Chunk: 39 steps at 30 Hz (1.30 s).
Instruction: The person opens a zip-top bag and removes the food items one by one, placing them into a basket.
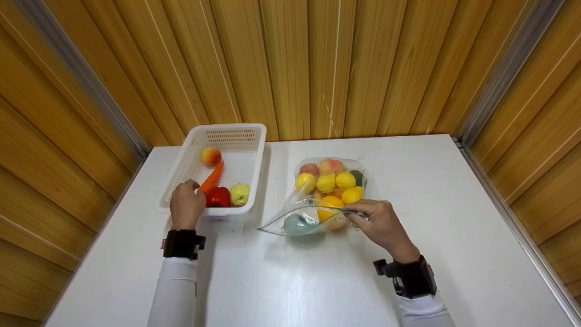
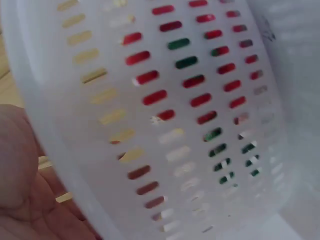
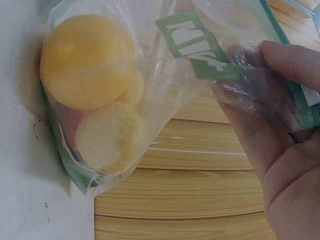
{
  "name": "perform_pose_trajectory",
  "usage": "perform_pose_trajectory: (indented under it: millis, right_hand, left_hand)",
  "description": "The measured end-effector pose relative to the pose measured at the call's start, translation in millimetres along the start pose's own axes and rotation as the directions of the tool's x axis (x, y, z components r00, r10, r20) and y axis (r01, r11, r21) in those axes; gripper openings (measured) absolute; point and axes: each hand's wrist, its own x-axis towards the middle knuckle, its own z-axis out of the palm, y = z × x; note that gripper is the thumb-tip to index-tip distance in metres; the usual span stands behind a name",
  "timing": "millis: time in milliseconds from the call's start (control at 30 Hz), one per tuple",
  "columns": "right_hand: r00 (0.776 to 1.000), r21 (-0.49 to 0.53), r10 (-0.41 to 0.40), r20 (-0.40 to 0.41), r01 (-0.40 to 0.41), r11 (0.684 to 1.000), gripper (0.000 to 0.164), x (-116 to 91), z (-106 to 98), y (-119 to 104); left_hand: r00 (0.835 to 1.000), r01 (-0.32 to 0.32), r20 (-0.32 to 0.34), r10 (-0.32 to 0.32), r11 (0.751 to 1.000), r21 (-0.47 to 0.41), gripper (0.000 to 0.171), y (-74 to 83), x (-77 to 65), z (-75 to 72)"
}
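Observation:
In the head view, my left hand (image 1: 187, 205) reaches over the near left corner of a white slotted basket (image 1: 261, 168) and pinches the thick end of an orange carrot (image 1: 212, 178). Beside the carrot lie a red bell pepper (image 1: 218, 197) and a pale yellow-green, lumpy fruit or vegetable (image 1: 239, 194). A peach (image 1: 211, 156) sits farther back. The basket wall hides my left fingertips in the left wrist view. My right hand (image 1: 379, 225) pinches the mouth edge of a clear zip bag (image 3: 165, 90), which gapes toward me. Inside are an orange (image 1: 330, 206), several lemons (image 1: 326, 183) and other produce.
The basket and bag stand side by side on a white table (image 1: 290, 281). Wood-patterned panels (image 1: 290, 68) rise behind the table and at both sides. Through the bag's plastic, a bluish-green round item (image 1: 299, 225) shows near the opening.

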Motion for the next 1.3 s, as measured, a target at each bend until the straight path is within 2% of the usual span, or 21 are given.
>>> perform_pose_trajectory:
  millis: [100, 167, 267, 367, 433, 500, 567, 700, 767, 867, 967, 1033, 1133, 1300]
  right_hand:
    - [1.0, 0.0, 0.001, 0.001, -0.001, 1.0, 0.019, 0.1, -0.4, 0.4]
    - [1.0, 0.006, 0.001, 0.004, -0.001, 1.0, 0.018, 0.3, -0.3, 0.6]
    - [1.0, 0.013, -0.006, 0.006, 0.006, 1.0, 0.018, 0.4, -0.1, 0.9]
    - [1.0, 0.013, -0.016, -0.002, 0.016, 1.0, 0.018, 0.4, 0.3, 1.0]
    - [1.0, 0.007, -0.018, -0.009, 0.018, 1.0, 0.019, 0.5, 0.5, 0.6]
    - [1.0, 0.004, -0.015, -0.011, 0.015, 1.0, 0.019, 0.6, 0.4, -0.3]
    - [1.0, 0.001, -0.017, -0.008, 0.017, 1.0, 0.019, 0.7, 0.2, -0.5]
    - [1.0, -0.017, -0.03, 0.0, 0.03, 0.999, 0.018, 0.8, 0.0, -0.2]
    - [0.999, -0.024, -0.039, -0.002, 0.039, 0.999, 0.018, 0.5, 0.3, 0.7]
    - [0.999, -0.017, -0.052, -0.011, 0.052, 0.999, 0.017, -0.1, 0.3, 1.3]
    - [0.998, -0.007, -0.06, -0.016, 0.06, 0.998, 0.016, -0.5, -0.1, 1.6]
    - [0.998, -0.003, -0.061, -0.018, 0.061, 0.998, 0.015, -0.5, -0.5, 1.9]
    - [0.998, -0.007, -0.06, -0.017, 0.06, 0.998, 0.014, -0.5, -0.9, 2.4]
    - [0.998, -0.015, -0.066, -0.014, 0.066, 0.998, 0.015, 0.2, -1.4, 2.9]
  left_hand:
    - [0.995, -0.082, -0.063, 0.079, 0.995, -0.051, 0.022, 21.1, -13.6, 0.3]
    - [0.984, -0.148, -0.11, 0.138, 0.985, -0.093, 0.021, 37.9, -25.6, 0.1]
    - [0.955, -0.268, -0.166, 0.244, 0.952, -0.145, 0.018, 64.6, -44.9, -1.6]
    - [0.917, -0.384, -0.195, 0.348, 0.903, -0.194, 0.014, 90.1, -64.0, -5.2]
    - [0.893, -0.445, -0.181, 0.411, 0.866, -0.229, 0.012, 105.9, -76.7, -6.9]
    - [0.875, -0.484, -0.145, 0.462, 0.832, -0.271, 0.012, 120.5, -90.1, -7.1]
    - [0.848, -0.524, -0.103, 0.52, 0.793, -0.311, 0.011, 133.4, -103.0, -5.6]
    - [0.771, -0.591, -0.014, 0.636, 0.707, -0.388, 0.01, 153.4, -123.8, 2.7]
    - [0.734, -0.606, 0.043, 0.678, 0.681, -0.411, 0.01, 161.0, -131.4, 9.6]
    - [0.696, -0.612, 0.13, 0.706, 0.678, -0.408, 0.011, 169.5, -139.6, 23.3]
    - [0.677, -0.636, 0.171, 0.716, 0.686, -0.353, 0.013, 175.3, -143.8, 38.8]
    - [0.676, -0.654, 0.17, 0.717, 0.691, -0.309, 0.014, 177.7, -143.6, 49.7]
    - [0.688, -0.655, 0.186, 0.701, 0.711, -0.257, 0.018, 180.4, -139.5, 64.7]
    - [0.706, -0.617, 0.263, 0.658, 0.753, -0.229, 0.02, 181.2, -129.8, 85.1]
